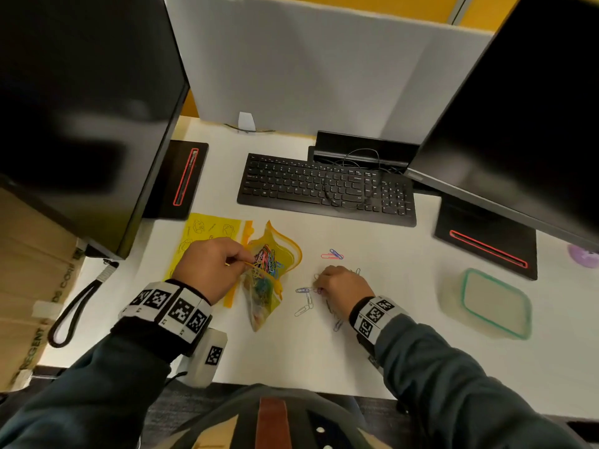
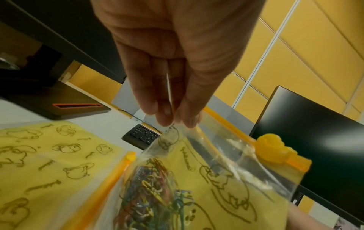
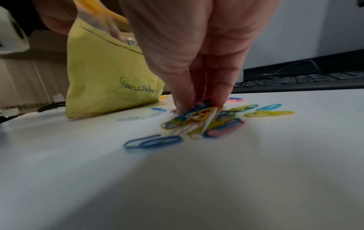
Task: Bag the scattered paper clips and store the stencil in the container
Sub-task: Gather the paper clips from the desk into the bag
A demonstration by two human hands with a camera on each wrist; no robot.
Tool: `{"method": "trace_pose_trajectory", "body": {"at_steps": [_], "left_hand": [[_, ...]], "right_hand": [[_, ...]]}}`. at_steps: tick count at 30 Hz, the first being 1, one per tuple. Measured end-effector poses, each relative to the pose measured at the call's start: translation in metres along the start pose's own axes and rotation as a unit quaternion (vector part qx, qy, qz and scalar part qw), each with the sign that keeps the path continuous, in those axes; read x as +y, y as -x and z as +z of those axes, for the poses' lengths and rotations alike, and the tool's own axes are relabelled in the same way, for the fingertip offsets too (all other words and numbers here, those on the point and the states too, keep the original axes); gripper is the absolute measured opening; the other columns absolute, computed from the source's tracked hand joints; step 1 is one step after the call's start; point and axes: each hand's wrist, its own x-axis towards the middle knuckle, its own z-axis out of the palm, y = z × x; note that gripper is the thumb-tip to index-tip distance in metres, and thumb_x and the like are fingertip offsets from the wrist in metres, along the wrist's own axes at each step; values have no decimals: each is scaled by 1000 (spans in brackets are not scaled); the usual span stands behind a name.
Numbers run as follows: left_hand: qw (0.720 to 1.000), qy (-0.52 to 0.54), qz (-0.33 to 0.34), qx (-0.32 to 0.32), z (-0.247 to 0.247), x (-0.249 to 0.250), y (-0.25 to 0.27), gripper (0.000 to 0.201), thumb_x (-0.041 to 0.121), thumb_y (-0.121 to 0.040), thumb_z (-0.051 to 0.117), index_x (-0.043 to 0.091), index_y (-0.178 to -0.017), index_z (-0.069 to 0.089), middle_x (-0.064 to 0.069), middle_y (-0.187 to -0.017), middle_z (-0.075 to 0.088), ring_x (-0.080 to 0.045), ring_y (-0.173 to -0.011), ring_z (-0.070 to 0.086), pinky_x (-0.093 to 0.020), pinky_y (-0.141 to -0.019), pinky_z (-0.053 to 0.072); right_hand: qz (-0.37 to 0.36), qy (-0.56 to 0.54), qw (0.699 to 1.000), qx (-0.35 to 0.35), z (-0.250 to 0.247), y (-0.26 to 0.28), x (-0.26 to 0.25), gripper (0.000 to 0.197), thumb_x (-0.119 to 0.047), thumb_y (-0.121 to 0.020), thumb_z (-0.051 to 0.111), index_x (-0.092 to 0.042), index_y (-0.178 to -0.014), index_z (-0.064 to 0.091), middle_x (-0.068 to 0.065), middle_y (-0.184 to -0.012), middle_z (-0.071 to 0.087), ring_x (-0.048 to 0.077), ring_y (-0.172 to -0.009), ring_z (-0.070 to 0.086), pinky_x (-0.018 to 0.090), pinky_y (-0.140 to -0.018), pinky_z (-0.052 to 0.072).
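Observation:
A yellow zip bag (image 1: 272,286) stands open on the white desk with many coloured paper clips (image 1: 267,259) inside. My left hand (image 1: 246,259) pinches the bag's clear rim (image 2: 189,133) between thumb and fingers and holds the mouth up. To the right, my right hand (image 1: 319,281) is down on a small heap of loose clips (image 3: 206,123), with thumb and fingertips pinching them. More clips lie scattered around that hand (image 1: 334,255). A flat yellow sheet with drawn figures (image 1: 201,234) lies under my left hand. The green-rimmed lidded container (image 1: 496,303) sits at the right.
A black keyboard (image 1: 324,186) with a loose cable lies behind the work area. Two dark monitors on black stands (image 1: 181,179) (image 1: 486,241) flank it. A black strap loop (image 1: 74,312) hangs at the desk's left edge beside a cardboard box.

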Motion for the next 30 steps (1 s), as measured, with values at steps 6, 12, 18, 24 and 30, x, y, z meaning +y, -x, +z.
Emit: {"method": "trace_pose_trajectory", "body": {"at_steps": [6,12,18,24,30], "left_hand": [[999,-34,-10,-13,-7,0,7,19,12,-80,60,28,-83,70,1,-92,67,-19,-79,60,-30,-79,49],[999,-25,-28,-21,-5,4,1,28,15,-83,43,23,-87,69,1,-77,60,-20,-68,53,-26,-65,41],[996,-76,-43,-21,5,8,-8,29,38,-84,53,21,-61,55,-6,-81,64,-28,-73,55,-34,-70,48],[996,-70,-40,-25,9,16,-11,20,23,-81,59,23,-99,67,-3,-110,64,-22,-85,58,-25,-77,42],[998,-58,-27,-12,7,17,-6,31,12,-80,58,22,-109,64,-7,-117,61,-25,-89,57,-30,-84,43]], "right_hand": [[15,8,1000,16,-5,-4,-2,28,-6,-89,48,-6,-115,57,14,-110,59,34,-101,58,36,-87,50],[110,-161,978,79,-12,-5,0,24,-7,-87,51,-15,-99,71,10,-103,69,28,-97,62,19,-82,39],[109,-380,886,244,-70,2,-22,17,5,-79,62,-5,-84,75,9,-89,74,12,-78,63,20,-83,49],[21,-333,925,183,-101,-6,-73,13,-6,-80,65,-8,-88,75,9,-90,75,16,-82,64,20,-77,47],[62,-348,913,205,-88,1,-63,24,-26,-84,66,-21,-107,69,0,-108,69,13,-79,61,25,-80,49]]}}
